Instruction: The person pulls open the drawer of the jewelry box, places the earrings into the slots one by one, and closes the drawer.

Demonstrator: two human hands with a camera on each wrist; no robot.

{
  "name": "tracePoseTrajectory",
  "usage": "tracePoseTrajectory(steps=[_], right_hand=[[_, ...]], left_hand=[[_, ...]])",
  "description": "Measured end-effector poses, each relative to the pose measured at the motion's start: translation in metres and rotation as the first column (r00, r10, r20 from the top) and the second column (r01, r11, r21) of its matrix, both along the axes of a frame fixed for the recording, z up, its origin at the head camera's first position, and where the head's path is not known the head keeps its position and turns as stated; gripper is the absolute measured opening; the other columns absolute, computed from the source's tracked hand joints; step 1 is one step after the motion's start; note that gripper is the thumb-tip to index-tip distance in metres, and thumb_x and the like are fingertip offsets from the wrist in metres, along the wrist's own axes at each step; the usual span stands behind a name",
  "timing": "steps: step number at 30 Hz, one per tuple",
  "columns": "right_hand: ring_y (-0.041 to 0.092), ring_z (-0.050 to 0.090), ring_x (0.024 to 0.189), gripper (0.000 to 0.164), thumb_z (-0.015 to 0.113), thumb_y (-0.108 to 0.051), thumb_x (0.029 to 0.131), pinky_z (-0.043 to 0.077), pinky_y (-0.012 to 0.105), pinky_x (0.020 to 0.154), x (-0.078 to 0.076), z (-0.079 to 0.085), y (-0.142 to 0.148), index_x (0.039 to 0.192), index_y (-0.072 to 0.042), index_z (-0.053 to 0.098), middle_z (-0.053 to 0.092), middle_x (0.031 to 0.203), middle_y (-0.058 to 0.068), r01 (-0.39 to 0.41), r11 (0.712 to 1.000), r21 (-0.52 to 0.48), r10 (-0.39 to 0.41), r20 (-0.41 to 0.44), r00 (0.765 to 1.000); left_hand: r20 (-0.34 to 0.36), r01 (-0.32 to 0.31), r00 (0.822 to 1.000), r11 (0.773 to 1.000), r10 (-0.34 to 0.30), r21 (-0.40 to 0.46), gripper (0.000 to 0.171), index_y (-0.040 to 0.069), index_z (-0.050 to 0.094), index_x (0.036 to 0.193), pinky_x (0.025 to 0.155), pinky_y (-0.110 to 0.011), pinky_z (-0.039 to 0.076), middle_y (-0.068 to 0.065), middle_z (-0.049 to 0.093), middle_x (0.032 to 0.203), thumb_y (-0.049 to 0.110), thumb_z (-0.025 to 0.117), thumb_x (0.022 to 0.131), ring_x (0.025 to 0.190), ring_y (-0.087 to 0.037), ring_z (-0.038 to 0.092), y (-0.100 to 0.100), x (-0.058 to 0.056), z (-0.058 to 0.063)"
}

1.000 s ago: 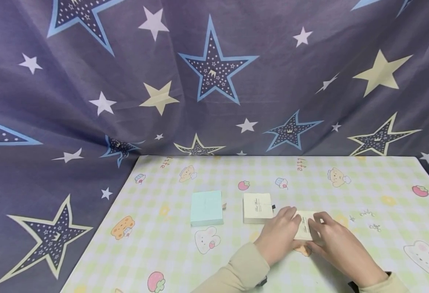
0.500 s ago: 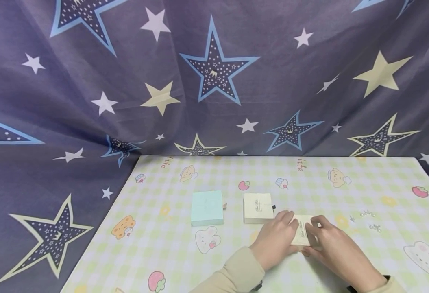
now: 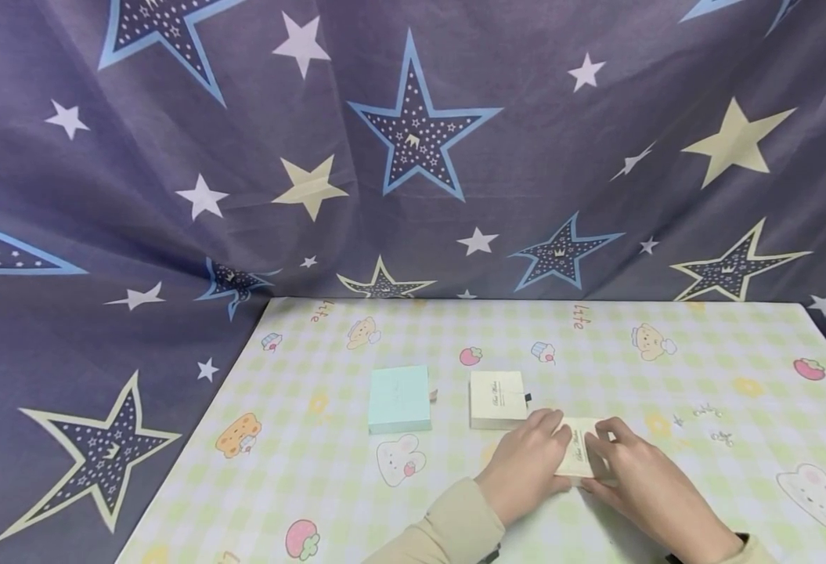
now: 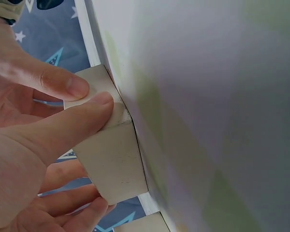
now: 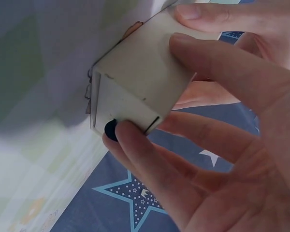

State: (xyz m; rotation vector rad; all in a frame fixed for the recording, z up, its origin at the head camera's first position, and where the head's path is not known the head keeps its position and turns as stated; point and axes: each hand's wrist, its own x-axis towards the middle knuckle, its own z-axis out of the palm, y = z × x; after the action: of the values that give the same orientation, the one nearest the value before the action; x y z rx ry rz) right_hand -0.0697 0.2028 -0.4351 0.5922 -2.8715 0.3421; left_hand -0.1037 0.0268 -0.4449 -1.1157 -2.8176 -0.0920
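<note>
A small cream drawer-style gift box (image 3: 575, 448) with dark lettering lies on the table between both hands. My left hand (image 3: 525, 464) grips its left part, thumb on the near side and fingers curled round the left face (image 4: 113, 162). From the right, my right hand (image 3: 648, 478) holds the same box, its thumb also on the near side. In the right wrist view, fingertips of that hand press the drawer end beside a black pull tab (image 5: 111, 130). The drawer front sits within the sleeve, and the lower part of the end is partly covered by fingers.
Left of the hands stand a larger cream box (image 3: 497, 399) with a black tab and a mint-green box (image 3: 398, 399) with a pale ribbon tab. Several small silvery pieces (image 3: 721, 439) lie to the right on the checked tablecloth (image 3: 356, 501). A star-patterned curtain (image 3: 455, 227) hangs behind.
Both hands and the small cream box have shifted slightly toward the person and to the left. The grip looks much the same; the other boxes and silvery pieces stay put.
</note>
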Motion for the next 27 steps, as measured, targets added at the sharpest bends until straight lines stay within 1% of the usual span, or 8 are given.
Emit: tracePoseTrajectory(steps=[8, 15, 19, 24, 26, 27], right_hand=[[0.015, 0.063, 0.069, 0.037, 0.092, -0.025, 0.064, 0.054, 0.029, 0.058, 0.002, -0.001, -0.003, 0.088, -0.013, 0.067, 0.063, 0.105, 0.015, -0.006, 1.0, 0.01, 0.007, -0.019, 1.0], [0.015, 0.063, 0.07, 0.036, 0.092, -0.026, 0.064, 0.054, 0.03, 0.058, 0.003, 0.0, -0.004, 0.086, -0.015, 0.065, 0.063, 0.105, 0.013, -0.013, 1.0, 0.013, 0.014, -0.033, 0.999], [0.012, 0.06, 0.066, 0.036, 0.092, -0.025, 0.063, 0.052, 0.028, 0.056, 0.005, 0.0, -0.006, 0.082, -0.018, 0.061, 0.063, 0.103, 0.011, -0.016, 1.0, 0.005, 0.016, -0.045, 0.999], [0.008, 0.056, 0.063, 0.038, 0.092, -0.025, 0.064, 0.049, 0.026, 0.053, 0.007, 0.002, -0.011, 0.077, -0.021, 0.056, 0.062, 0.103, 0.009, -0.02, 1.0, 0.006, 0.02, -0.034, 0.999], [0.008, 0.056, 0.064, 0.038, 0.091, -0.026, 0.065, 0.049, 0.025, 0.054, 0.007, 0.002, -0.012, 0.077, -0.022, 0.056, 0.062, 0.104, 0.009, -0.019, 1.0, 0.01, 0.019, -0.02, 1.0], [0.008, 0.056, 0.063, 0.038, 0.091, -0.026, 0.065, 0.049, 0.025, 0.054, 0.007, 0.002, -0.013, 0.077, -0.021, 0.056, 0.062, 0.104, 0.009, -0.023, 1.0, 0.008, 0.024, -0.026, 0.999]], left_hand=[[0.011, 0.001, 1.0, 1.0, -0.001, 0.013, 0.062, 0.014, 0.065, 0.126, 0.098, -0.021, 0.049, -0.003, 0.057, 0.139, 0.047, 0.081, 0.077, 0.129, -0.014, 0.052, -0.004, 0.003, 0.003], [0.027, 0.001, 1.0, 1.0, -0.001, 0.001, 0.065, 0.015, 0.064, 0.129, 0.098, -0.02, 0.049, -0.002, 0.056, 0.14, 0.049, 0.08, 0.076, 0.131, -0.014, 0.051, -0.007, 0.005, 0.003], [0.041, -0.002, 0.999, 1.0, 0.001, 0.006, 0.066, 0.015, 0.064, 0.129, 0.097, -0.019, 0.049, -0.001, 0.056, 0.14, 0.049, 0.081, 0.075, 0.131, -0.014, 0.05, -0.01, 0.007, 0.004], [0.036, -0.004, 0.999, 1.0, 0.003, 0.008, 0.065, 0.016, 0.065, 0.128, 0.095, -0.018, 0.05, 0.0, 0.057, 0.139, 0.049, 0.081, 0.074, 0.13, -0.014, 0.051, -0.014, 0.009, 0.005], [0.043, -0.004, 0.999, 1.0, 0.004, 0.011, 0.066, 0.016, 0.065, 0.128, 0.095, -0.019, 0.05, -0.001, 0.057, 0.139, 0.049, 0.081, 0.074, 0.131, -0.014, 0.051, -0.017, 0.009, 0.006], [0.049, -0.005, 0.999, 1.0, 0.004, 0.01, 0.066, 0.016, 0.065, 0.128, 0.095, -0.019, 0.051, -0.001, 0.057, 0.14, 0.049, 0.081, 0.074, 0.131, -0.014, 0.051, -0.018, 0.01, 0.006]])
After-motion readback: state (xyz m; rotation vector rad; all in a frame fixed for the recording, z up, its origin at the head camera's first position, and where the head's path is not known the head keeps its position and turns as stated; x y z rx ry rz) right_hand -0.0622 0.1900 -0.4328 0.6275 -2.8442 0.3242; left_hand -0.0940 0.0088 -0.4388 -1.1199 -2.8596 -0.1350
